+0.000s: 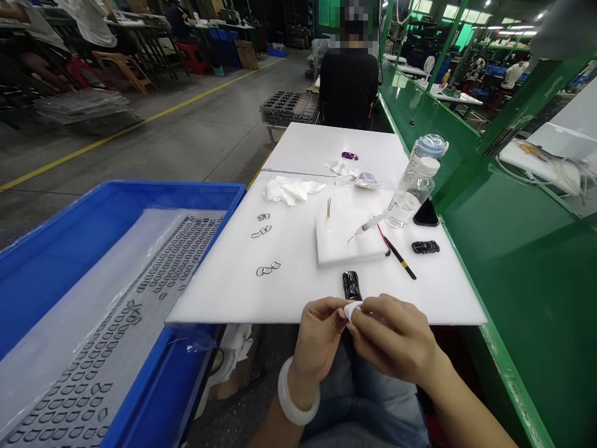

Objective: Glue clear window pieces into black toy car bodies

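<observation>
- While the left hand and right hand meet at the table's near edge, fingertips of both pinch a small white wad; whether anything is wrapped inside cannot be told.
- Drop risk: the wad is held about where the tabletop ends, over the lap. A loose pinch could let it, or anything hidden in it, fall.
- Knock risk: one black toy car lies just beyond the fingertips; contact unclear. A forward push of the knuckles could shove or scuff it.
- Prick or drip risk: a syringe rests on the white block, its needle bared toward the left. A careless reach might catch it.
- Spill risk: the clear bottle stands close by the syringe; a bumped elbow could tip it.
- Loss risk: thin dark-edged pieces lie loose on the left. A dragging sleeve or draught could scatter them.
</observation>
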Demonstrator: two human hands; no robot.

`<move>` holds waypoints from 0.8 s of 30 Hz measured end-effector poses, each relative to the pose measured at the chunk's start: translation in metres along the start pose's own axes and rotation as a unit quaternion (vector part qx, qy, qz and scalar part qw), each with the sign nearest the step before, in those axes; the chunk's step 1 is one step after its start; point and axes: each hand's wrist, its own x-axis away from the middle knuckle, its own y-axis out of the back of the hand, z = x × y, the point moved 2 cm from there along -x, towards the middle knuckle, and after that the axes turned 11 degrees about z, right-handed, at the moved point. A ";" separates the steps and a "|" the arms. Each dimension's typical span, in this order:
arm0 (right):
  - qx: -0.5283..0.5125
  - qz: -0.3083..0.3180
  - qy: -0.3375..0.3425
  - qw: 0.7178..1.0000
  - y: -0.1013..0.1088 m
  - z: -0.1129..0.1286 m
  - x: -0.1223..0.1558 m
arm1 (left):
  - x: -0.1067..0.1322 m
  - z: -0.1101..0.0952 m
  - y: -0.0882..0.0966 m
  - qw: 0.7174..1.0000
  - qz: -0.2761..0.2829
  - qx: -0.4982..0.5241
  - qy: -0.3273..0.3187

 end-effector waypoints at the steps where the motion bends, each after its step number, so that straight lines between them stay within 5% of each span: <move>1: -0.010 0.015 -0.005 1.000 0.001 -0.001 0.001 | 0.000 -0.001 0.002 1.000 -0.004 -0.011 -0.002; 6: -0.096 0.009 -0.126 0.987 0.009 -0.024 0.020 | 0.005 -0.009 0.018 0.974 -0.051 -0.217 -0.032; 8: -0.122 -0.017 -0.201 0.972 0.007 -0.035 0.032 | 0.005 -0.013 0.022 0.915 -0.060 -0.392 -0.077; 11: -0.169 -0.004 -0.263 0.950 -0.009 -0.044 0.043 | 0.002 -0.010 0.022 0.778 -0.025 -0.602 -0.177; 13: -0.187 0.014 -0.278 0.942 -0.023 -0.045 0.044 | -0.001 -0.004 0.021 0.710 0.005 -0.667 -0.226; 15: -0.192 0.022 -0.288 0.938 -0.035 -0.045 0.043 | -0.004 0.002 0.021 0.671 0.020 -0.699 -0.248; 19: -0.187 0.043 -0.304 0.933 -0.049 -0.046 0.041 | -0.006 0.007 0.023 0.645 0.022 -0.724 -0.243; 24: -0.187 0.062 -0.320 0.927 -0.051 -0.049 0.043 | -0.005 0.004 0.026 0.668 -0.002 -0.713 -0.212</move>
